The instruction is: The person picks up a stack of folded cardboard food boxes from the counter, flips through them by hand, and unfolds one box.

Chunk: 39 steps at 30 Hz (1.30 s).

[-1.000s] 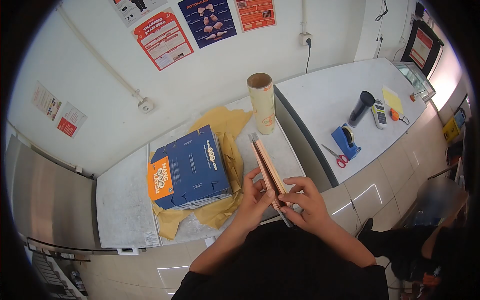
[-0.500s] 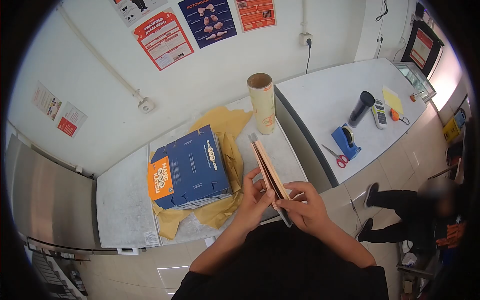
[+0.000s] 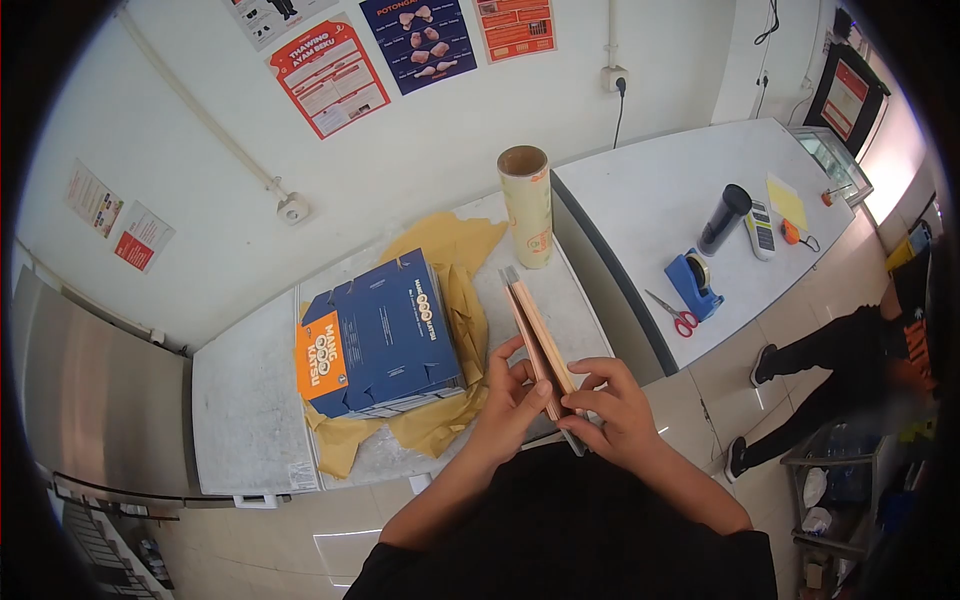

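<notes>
A thin stack of flat cardboard-like pieces [image 3: 537,335], pinkish-brown at the edges with grey outer faces, stands on edge between my two hands, a dark gap along its middle. My left hand [image 3: 512,402] grips its left side, the thumb across the near part. My right hand [image 3: 610,410] holds the right side near the lower end, with fingers bent. Left of my hands lies a pile of flat blue and orange boxes [image 3: 385,335] on crumpled brown paper [image 3: 470,320]. A large upright roll [image 3: 527,215] stands beyond the stack.
On the right table [image 3: 640,185] are red scissors [image 3: 684,322], a blue tape dispenser [image 3: 693,284], a dark cylinder [image 3: 725,218] and a calculator-like device [image 3: 760,232]. Another person [image 3: 840,370] in dark clothes stands at the right, beside a shelf [image 3: 835,500]. Posters hang on the wall.
The stack's gap is wider near my hands, and my right hand's fingers have shifted slightly on it. The other person has moved to the right.
</notes>
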{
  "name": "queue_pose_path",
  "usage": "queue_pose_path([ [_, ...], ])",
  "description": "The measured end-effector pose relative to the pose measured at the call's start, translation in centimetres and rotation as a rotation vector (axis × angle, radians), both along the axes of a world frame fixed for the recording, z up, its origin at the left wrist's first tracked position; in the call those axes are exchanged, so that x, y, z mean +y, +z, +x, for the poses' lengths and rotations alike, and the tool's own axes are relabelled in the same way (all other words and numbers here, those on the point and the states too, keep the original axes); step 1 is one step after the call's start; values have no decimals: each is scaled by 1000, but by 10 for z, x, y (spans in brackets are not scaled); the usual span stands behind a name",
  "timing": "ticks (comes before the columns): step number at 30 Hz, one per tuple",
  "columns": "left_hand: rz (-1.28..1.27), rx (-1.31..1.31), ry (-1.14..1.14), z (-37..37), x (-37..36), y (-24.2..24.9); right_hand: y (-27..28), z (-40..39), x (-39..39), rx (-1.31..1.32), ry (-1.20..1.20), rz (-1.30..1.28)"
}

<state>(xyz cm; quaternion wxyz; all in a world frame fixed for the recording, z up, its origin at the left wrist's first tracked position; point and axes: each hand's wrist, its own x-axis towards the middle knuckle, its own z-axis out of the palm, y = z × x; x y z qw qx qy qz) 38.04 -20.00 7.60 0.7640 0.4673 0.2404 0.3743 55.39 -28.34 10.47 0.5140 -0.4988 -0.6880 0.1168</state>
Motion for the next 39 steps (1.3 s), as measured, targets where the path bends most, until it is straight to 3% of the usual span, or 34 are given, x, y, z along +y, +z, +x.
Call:
queue_pose_path([
  [39,4,7,-4,-1,0,1,3,1,-2,17,1,-24],
])
